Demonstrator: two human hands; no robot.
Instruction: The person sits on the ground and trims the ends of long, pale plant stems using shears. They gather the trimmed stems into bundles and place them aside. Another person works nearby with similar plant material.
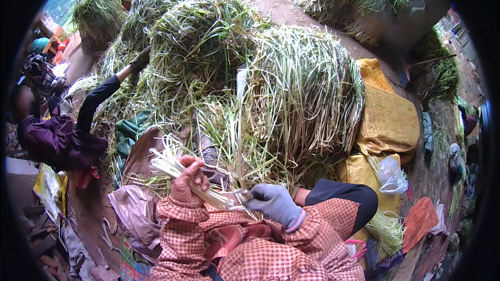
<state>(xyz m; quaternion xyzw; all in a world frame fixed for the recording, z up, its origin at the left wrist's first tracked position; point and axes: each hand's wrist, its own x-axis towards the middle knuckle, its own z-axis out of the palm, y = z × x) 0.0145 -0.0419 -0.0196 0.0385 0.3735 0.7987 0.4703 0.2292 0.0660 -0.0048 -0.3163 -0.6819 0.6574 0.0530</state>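
My left hand (189, 181), bare, is closed around a bundle of pale white-green plant stalks (172, 164) whose cut ends fan out to the upper left. My right hand (271, 203) wears a grey knitted glove with dark fingertips. Its thumb and fingers pinch a thin stalk (241, 132) near the bundle's other end, in front of my checked smock; this strand runs upward, blurred. Just beyond my hands lie loose green stalks. Behind them to the right stands a large heap of long-stemmed green plants (304, 93), roots and stems hanging towards me.
More green heaps (187, 39) rise ahead. At the left, a person in a purple top (54, 140) reaches into one. Yellow sacks (386, 121) and a clear plastic bag (390, 175) lie at the right. A pale stalk bundle (386, 232) rests below them. A pink plastic sheet (134, 210) lies left.
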